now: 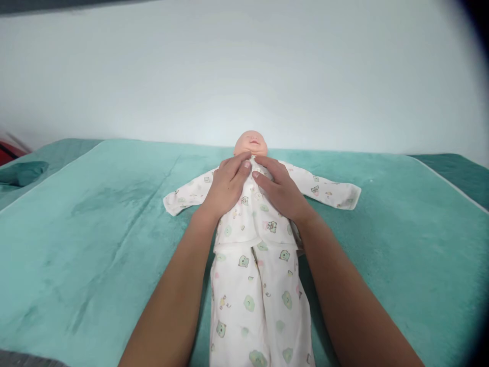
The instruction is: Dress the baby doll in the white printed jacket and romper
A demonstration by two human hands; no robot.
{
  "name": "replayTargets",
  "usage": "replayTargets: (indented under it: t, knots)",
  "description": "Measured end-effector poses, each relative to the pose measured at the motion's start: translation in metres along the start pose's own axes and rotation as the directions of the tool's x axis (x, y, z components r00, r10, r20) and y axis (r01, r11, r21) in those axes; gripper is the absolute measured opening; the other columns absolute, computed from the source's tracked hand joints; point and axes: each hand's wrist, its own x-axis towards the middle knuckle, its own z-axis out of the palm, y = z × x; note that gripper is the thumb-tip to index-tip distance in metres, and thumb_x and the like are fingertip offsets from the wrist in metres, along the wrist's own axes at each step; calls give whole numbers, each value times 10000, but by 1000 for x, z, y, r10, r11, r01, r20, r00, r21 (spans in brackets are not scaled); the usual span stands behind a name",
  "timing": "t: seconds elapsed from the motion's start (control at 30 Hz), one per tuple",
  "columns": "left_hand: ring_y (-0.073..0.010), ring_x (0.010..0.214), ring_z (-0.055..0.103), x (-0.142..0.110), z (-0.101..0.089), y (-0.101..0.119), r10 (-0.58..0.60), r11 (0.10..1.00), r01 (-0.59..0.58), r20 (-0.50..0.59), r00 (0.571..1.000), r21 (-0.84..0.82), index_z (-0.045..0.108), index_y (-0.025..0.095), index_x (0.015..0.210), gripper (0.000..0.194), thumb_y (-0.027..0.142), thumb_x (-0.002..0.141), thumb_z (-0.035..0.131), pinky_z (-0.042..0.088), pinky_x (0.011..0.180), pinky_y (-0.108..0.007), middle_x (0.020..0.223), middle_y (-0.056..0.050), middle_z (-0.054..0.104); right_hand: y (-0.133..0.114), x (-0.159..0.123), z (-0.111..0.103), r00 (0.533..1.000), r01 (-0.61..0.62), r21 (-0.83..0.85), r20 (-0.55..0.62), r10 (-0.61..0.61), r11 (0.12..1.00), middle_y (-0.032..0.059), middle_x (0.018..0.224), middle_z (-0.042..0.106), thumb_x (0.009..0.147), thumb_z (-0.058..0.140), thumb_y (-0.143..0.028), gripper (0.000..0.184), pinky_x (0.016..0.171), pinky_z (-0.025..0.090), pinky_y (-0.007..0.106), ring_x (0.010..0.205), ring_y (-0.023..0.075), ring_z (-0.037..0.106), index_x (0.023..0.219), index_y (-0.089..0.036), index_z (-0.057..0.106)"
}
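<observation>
A baby doll (250, 143) lies on its back on a teal blanket (95, 229), head away from me, sleeves spread to both sides. It wears a white printed top (263, 219) and matching trousers (260, 300). My left hand (227, 186) rests on the doll's chest, fingers together, pinching the top's fabric just below the neck. My right hand (280, 188) lies beside it on the chest, its fingers bent onto the same collar edge. The fingertips of both hands almost meet under the doll's chin.
The blanket covers a wide flat surface that runs to a pale wall (244, 66). A darker green fold (23, 172) and a red object (7, 150) sit at the far left edge.
</observation>
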Motion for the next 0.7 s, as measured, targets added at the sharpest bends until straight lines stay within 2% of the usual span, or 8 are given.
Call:
replayTargets:
  t: [0.13, 0.27, 0.37, 0.43, 0.5, 0.6, 0.7]
  knots:
    - [-217, 1406, 457, 1, 2, -3, 40, 999, -39, -37, 998, 20, 547, 309, 1405, 489, 507, 1028, 307, 366, 1189, -425, 1487, -6, 554, 3, -1, 1, 996, -29, 93, -84, 36, 995, 26, 1416, 587, 908, 574, -430, 391, 1168, 351, 488, 1346, 249, 487, 1268, -286, 623]
    - [-215, 1396, 466, -9, 5, -25, 90, 986, -62, -183, 979, 153, 614, 239, 1328, 470, 438, 1035, 305, 355, 1196, -415, 1420, -41, 614, 15, -4, -1, 978, -65, 90, -190, 81, 994, 41, 1367, 634, 935, 513, -448, 384, 1108, 415, 459, 1259, 246, 563, 1250, -270, 642]
    - [-259, 1425, 435, -33, 5, -50, 39, 914, 77, -274, 961, 399, 612, 215, 1333, 457, 353, 1030, 300, 273, 1226, -515, 1444, -68, 599, 32, -6, -3, 955, -102, -131, -289, 61, 986, 84, 1326, 660, 975, 397, -441, 422, 1102, 401, 489, 1236, 272, 572, 1228, -232, 663]
    - [-287, 1451, 401, -52, 2, -62, 13, 813, 147, -269, 963, 563, 519, 219, 1436, 474, 315, 1014, 325, 204, 1231, -584, 1537, -86, 501, 44, -9, -4, 940, -159, -331, -338, 40, 930, 109, 1340, 652, 986, 341, -396, 454, 1140, 336, 531, 1269, 291, 546, 1246, -203, 658]
    - [-290, 1476, 360, -70, -4, -70, -2, 736, 165, -241, 970, 657, 428, 212, 1507, 524, 287, 994, 358, 192, 1233, -583, 1589, -90, 428, 56, -15, -8, 934, -215, -485, -356, 33, 848, 108, 1405, 613, 991, 325, -379, 474, 1180, 251, 563, 1336, 301, 494, 1311, -199, 625]
    - [-307, 1483, 337, -89, -20, -77, -79, 696, 246, -269, 960, 674, 393, 174, 1531, 574, 301, 971, 404, 249, 1224, -537, 1596, -100, 415, 73, -32, -31, 949, -234, -628, -313, 35, 742, 92, 1485, 547, 999, 334, -418, 511, 1191, 228, 561, 1392, 309, 441, 1417, -214, 545]
    - [-345, 1473, 337, -102, -39, -83, -205, 711, 369, -325, 923, 599, 428, 163, 1513, 581, 374, 971, 418, 300, 1195, -530, 1584, -118, 428, 90, -57, -73, 948, -311, -687, -272, 164, 657, 127, 1493, 533, 1001, 320, -460, 554, 1149, 306, 545, 1368, 338, 466, 1445, -195, 519]
